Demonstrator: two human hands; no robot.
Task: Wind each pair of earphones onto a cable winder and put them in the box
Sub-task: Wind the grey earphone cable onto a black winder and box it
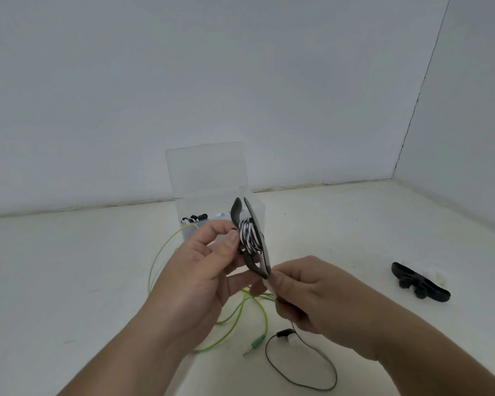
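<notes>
White counter [69, 275] stretched back to a pale wall [240, 67], with a grubby seam [312, 186] where they met. On the right, a second wall [477, 124] closed the corner, and a thin dark line [417, 101] climbed that join.

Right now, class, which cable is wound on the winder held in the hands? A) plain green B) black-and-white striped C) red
B: the striped cable wraps the held winder, while the green cable lies loose on the table.
</notes>
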